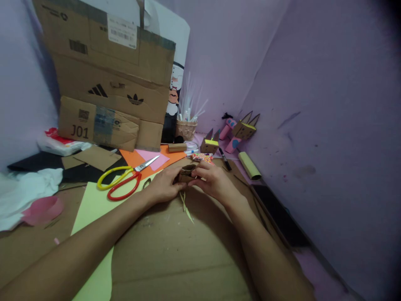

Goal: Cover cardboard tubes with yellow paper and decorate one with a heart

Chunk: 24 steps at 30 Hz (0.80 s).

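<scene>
My left hand (164, 186) and my right hand (211, 179) meet over a small brown cardboard tube piece (187, 172), with the fingers of both pinched round it. They hold it just above a large flat sheet of brown cardboard (175, 251). Thin pale yellow paper strips (186, 207) lie on the cardboard under my hands. Scissors with one yellow and one red handle (123, 179) lie just left of my left hand, on a light green paper sheet (94, 205).
Stacked cardboard boxes (106, 79) stand at the back left. Orange and pink paper (153, 159), a basket of straws (186, 127), small cardboard figures (242, 129), a black marker (224, 159), a yellow-wrapped tube (249, 166) and a dark phone (278, 213) lie by the purple wall. White cloth (28, 188) lies far left.
</scene>
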Each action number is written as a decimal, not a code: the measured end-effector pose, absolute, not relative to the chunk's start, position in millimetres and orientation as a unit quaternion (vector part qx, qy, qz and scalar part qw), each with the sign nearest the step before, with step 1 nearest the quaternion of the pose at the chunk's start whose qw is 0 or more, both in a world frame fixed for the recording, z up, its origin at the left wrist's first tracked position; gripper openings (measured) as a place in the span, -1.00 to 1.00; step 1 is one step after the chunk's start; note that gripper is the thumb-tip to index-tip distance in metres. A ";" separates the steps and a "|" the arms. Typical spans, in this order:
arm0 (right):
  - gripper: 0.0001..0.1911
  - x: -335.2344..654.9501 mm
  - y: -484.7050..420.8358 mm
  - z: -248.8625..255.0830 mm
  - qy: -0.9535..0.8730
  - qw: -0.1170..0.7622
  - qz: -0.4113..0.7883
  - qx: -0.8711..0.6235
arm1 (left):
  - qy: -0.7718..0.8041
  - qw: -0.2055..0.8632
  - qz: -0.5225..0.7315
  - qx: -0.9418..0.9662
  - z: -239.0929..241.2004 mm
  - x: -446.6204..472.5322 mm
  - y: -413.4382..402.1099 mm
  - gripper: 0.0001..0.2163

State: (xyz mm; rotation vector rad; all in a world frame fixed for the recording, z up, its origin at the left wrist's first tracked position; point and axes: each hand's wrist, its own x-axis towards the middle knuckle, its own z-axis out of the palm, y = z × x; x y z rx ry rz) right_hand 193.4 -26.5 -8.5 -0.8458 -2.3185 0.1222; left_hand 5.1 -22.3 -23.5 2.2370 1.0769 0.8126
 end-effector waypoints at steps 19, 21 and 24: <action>-0.59 183.1 -31.0 -16.1 -0.782 0.442 0.120 -0.423 | 0.401 0.378 0.353 0.756 -24.9 6.8 -21.3 -0.62; -0.50 178.7 -31.2 -16.8 -0.718 0.482 0.209 -0.457 | 0.406 0.391 0.360 0.743 -20.5 6.7 -22.8 -0.62; -0.46 171.3 -30.3 -19.0 -0.671 0.482 0.325 -0.461 | 0.401 0.404 0.362 0.738 -16.8 6.0 -24.3 -0.62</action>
